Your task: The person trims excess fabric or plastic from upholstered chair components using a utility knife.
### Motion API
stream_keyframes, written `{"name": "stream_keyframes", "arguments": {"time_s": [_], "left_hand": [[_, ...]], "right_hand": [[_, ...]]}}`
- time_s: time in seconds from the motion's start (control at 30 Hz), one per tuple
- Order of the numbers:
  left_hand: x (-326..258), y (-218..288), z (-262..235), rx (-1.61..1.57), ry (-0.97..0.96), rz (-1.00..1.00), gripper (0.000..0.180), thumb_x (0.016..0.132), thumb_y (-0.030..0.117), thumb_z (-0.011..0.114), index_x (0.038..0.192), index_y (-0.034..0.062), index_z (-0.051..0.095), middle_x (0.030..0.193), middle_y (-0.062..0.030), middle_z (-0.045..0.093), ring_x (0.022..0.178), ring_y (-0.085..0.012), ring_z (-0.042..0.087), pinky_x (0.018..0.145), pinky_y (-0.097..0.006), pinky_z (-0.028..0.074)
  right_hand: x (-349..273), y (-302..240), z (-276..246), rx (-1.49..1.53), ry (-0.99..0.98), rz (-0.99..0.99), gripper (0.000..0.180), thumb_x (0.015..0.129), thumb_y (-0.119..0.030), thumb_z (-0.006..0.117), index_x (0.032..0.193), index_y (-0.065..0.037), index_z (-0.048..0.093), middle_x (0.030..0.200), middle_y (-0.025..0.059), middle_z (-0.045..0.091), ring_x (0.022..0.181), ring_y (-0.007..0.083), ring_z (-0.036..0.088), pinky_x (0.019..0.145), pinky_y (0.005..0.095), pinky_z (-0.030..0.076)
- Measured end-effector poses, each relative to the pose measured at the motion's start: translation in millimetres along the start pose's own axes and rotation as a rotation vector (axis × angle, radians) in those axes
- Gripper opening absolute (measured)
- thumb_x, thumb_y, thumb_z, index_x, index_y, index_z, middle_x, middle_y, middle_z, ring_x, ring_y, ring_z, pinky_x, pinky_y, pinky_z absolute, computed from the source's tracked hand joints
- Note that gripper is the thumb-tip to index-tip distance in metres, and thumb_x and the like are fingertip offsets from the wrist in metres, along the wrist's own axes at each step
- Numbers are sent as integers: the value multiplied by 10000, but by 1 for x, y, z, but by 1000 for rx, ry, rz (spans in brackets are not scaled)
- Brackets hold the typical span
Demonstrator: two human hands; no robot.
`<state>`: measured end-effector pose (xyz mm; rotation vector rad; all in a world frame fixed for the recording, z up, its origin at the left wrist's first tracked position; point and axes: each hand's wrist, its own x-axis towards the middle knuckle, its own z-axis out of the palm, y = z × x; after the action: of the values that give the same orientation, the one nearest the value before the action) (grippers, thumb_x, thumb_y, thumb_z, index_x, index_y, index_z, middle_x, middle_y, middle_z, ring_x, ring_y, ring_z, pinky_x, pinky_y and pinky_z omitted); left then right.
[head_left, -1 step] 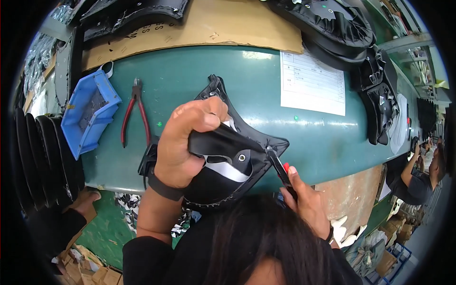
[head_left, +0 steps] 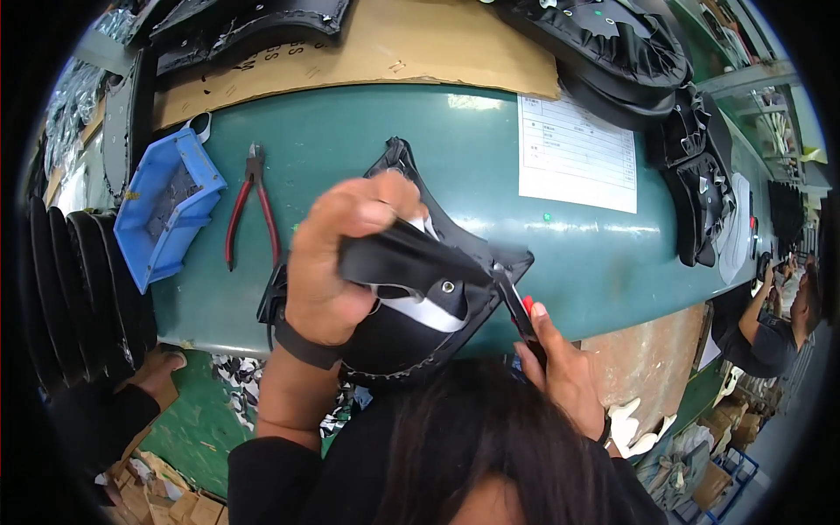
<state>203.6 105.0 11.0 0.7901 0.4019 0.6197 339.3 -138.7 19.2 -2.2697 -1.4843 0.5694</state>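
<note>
A black leather-like padded cover piece point(head_left: 394, 341) lies on the green table in front of me, its underside facing up, with white backing and a metal eyelet showing. My left hand point(head_left: 337, 249) is closed around a loose black flap point(head_left: 411, 258) of it and pulls it taut to the left. My right hand point(head_left: 560, 363) grips a utility knife point(head_left: 516, 315), black with a red part. Its tip touches the cover at the right corner, where the flap joins. My hand partly hides the handle.
Red-handled cutting pliers point(head_left: 252, 201) lie left of my work, beside a blue bin point(head_left: 144, 223) of small dark pieces. A printed sheet point(head_left: 577, 166) rests at the right. Other black padded covers point(head_left: 612, 52) stand at the back, over cardboard point(head_left: 420, 52). A person point(head_left: 774, 324) sits far right.
My left hand, blurred by motion, has shifted slightly left and pulled the flap a little further. The right hand and knife are almost where they were.
</note>
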Motion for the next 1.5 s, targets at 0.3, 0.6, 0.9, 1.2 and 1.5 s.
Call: {"name": "stream_keyframes", "arguments": {"time_s": [0.3, 0.6, 0.9, 1.2, 1.5], "left_hand": [[-17, 14, 20, -1066, -325, 457, 232, 873, 249, 640, 688, 160, 532, 744, 8, 402, 723, -154, 391, 718, -332, 416], [-132, 125, -67, 1356, -365, -27, 312, 785, 382, 739, 831, 73, 734, 871, -6, 708, 794, -174, 657, 860, -384, 467], [-7, 44, -77, 799, 292, -239, 494, 829, 356, 763, 1131, -17, 644, 1000, -109, 699, 903, -155, 660, 788, -288, 520], [40, 107, -90, -71, 418, 413, 406, 948, 399, 635, 1130, 38, 602, 1025, -45, 629, 937, -172, 631, 812, -316, 523], [17, 64, -44, 400, 248, 121, 374, 991, 395, 531, 1158, 63, 570, 1054, -49, 604, 932, -156, 599, 776, -305, 471]], "right_hand": [[15, -20, 33, 175, 197, -66, 568, 891, -128, 682, 1373, 3, 411, 1025, 253, 640, 630, 344, 633, 573, 397, 512], [78, -4, 21, 896, 102, 308, 298, 930, -177, 653, 1110, -16, 479, 841, 56, 585, 624, 112, 588, 558, 261, 485], [160, -13, -23, 930, -104, -58, 351, 915, -171, 677, 1181, -35, 494, 908, 16, 574, 732, 81, 566, 645, 244, 490], [343, -46, -23, 1263, 66, -105, 419, 853, -87, 663, 1241, -70, 505, 913, -3, 506, 787, 102, 553, 687, 299, 555], [284, -60, -63, 939, 124, 18, 339, 877, -197, 656, 1177, -76, 558, 832, 15, 477, 642, 116, 531, 562, 290, 479]]}}
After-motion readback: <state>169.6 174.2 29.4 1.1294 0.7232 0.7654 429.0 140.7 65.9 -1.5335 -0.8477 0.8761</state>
